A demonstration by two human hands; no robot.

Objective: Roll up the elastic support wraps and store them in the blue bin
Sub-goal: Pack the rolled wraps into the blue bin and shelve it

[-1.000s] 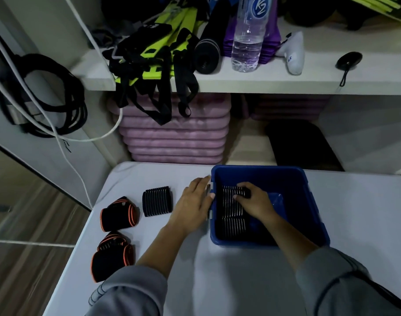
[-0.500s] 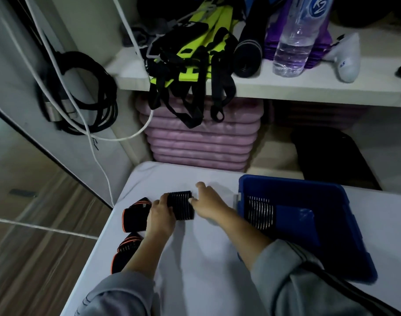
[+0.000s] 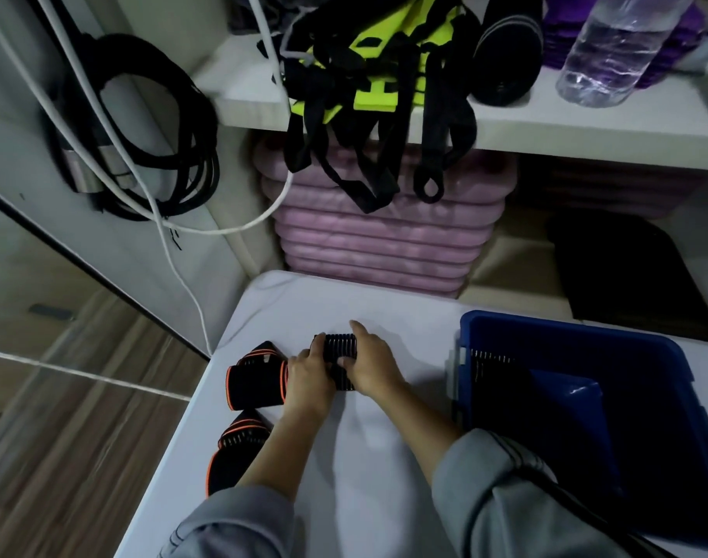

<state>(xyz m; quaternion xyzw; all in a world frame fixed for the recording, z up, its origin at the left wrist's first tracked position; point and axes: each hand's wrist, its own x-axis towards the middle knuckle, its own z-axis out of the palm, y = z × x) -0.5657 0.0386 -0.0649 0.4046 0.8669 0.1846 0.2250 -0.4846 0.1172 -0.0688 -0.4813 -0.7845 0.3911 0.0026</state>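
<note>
Head camera view, looking down on a white table (image 3: 384, 477) that fills the lower middle of the frame. Both hands meet at the centre on a small black ribbed elastic wrap (image 3: 340, 343) lying on the table. The left hand (image 3: 308, 378) grips the wrap's left edge with curled fingers. The right hand (image 3: 371, 366) holds its right side, thumb laid across the top and one finger stretched along the far edge. A deep blue plastic bin (image 3: 566, 330) stands at the right of the frame, apart from the hands, with dark striped wraps (image 3: 490, 358) against its left inner wall. Two black wraps with orange edging, an upper one (image 3: 255, 380) and a lower one (image 3: 239, 449), lie at lower left, near the table's left edge.

The elastic will probably spring open if either grip loosens, so the roll could unwind before it reaches the bin or uncoil once dropped in. The left forearm runs just beside the orange-edged wraps, and a sideways sweep could push them off the table.

The hands cover most of the ribbed wrap, so whether it is rolled, folded or flat cannot be told. The bin's lower right is cut off by the frame and by a grey sleeve (image 3: 505, 497). Its inside is too dark to count the wraps. The lower orange-edged wrap is partly hidden behind the left arm.
</note>
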